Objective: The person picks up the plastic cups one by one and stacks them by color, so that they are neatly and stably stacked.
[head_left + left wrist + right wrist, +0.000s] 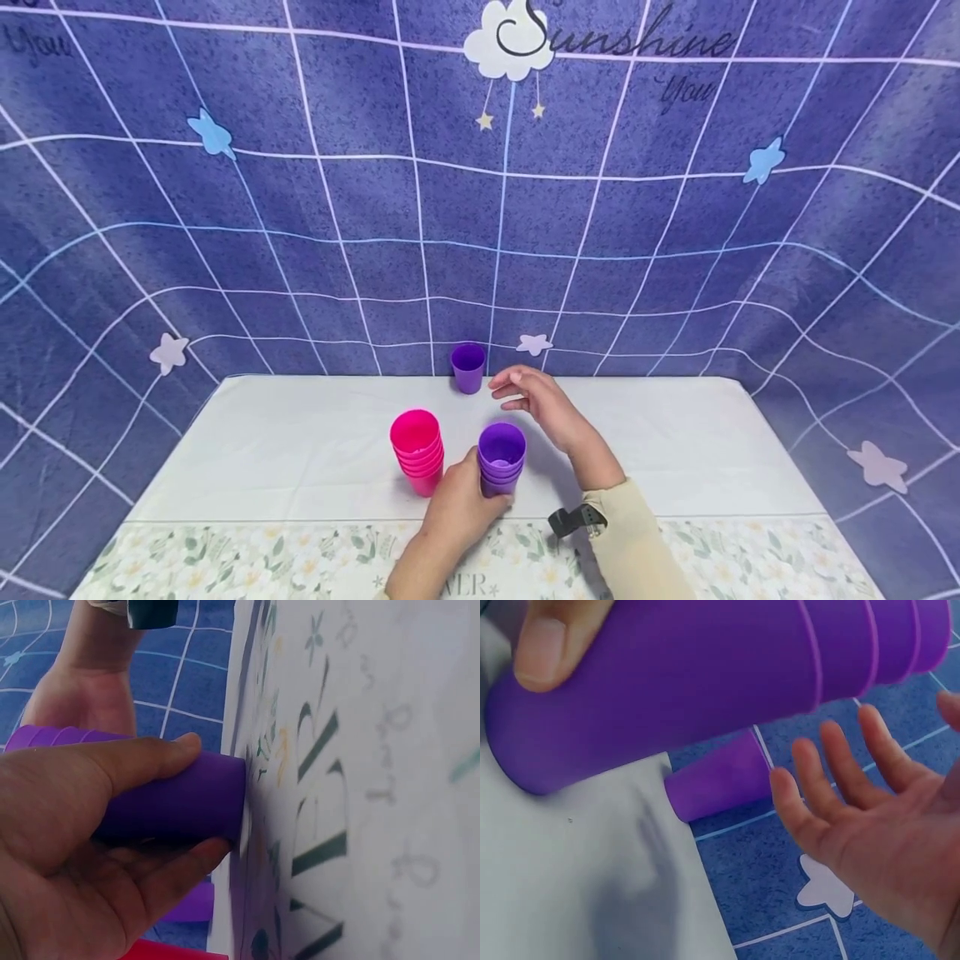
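Observation:
A stack of purple cups [502, 454] stands upright on the table, and my left hand [461, 500] grips it low down with thumb and fingers around its sides. In the left wrist view the thumb lies along the purple stack [180, 795]. My right hand [543, 406] hovers just behind and to the right of the stack, fingers loosely bent and holding nothing. A single purple cup [468, 368] stands at the table's back edge, left of the right fingertips and apart from them. A stack of pink cups [417, 452] stands left of the purple stack.
The white table [300, 450] has a floral strip [300, 554] along its front. A blue gridded cloth [360, 208] with stars rises directly behind the table and at both sides. A dark band [577, 521] circles the right wrist.

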`<act>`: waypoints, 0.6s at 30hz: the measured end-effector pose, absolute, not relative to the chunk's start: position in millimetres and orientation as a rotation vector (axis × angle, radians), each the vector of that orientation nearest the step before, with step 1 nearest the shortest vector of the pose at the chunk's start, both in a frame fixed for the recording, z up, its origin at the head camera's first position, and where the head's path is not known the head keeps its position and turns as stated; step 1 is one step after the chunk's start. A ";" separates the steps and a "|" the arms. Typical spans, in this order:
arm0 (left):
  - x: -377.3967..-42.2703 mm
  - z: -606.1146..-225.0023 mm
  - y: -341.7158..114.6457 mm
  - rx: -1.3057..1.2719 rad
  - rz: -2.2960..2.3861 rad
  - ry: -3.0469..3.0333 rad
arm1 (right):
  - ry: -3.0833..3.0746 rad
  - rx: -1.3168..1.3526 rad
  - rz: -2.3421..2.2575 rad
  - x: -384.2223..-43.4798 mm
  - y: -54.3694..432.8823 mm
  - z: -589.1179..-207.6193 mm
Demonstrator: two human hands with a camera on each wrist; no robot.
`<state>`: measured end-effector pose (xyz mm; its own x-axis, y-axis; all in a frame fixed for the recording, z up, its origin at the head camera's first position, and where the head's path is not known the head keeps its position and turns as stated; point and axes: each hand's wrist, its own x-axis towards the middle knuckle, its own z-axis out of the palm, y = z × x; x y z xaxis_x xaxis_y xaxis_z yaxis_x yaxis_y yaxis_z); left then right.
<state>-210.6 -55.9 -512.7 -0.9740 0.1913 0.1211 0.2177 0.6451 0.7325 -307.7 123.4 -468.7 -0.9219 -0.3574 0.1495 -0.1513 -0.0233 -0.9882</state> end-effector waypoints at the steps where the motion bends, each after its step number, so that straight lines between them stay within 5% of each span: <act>1: -211.0 -512.4 -55.7 -0.351 -1.267 -2.814 | 2.115 -0.516 -2.076 -308.3 122.2 -468.5; 9: -208.5 -512.3 -50.1 -0.347 -1.296 -2.803 | 2.286 -0.284 -2.061 -307.3 124.9 -467.4; 18: -209.3 -512.5 -54.7 -0.328 -1.279 -2.807 | 2.471 -0.355 -1.889 -340.1 120.6 -483.6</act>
<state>-209.3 -54.7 -512.5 -0.9769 0.1749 0.1226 0.2073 0.6379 0.7417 -340.1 120.6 -483.6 -0.9743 -0.1856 0.1279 -0.1721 0.2464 -0.9538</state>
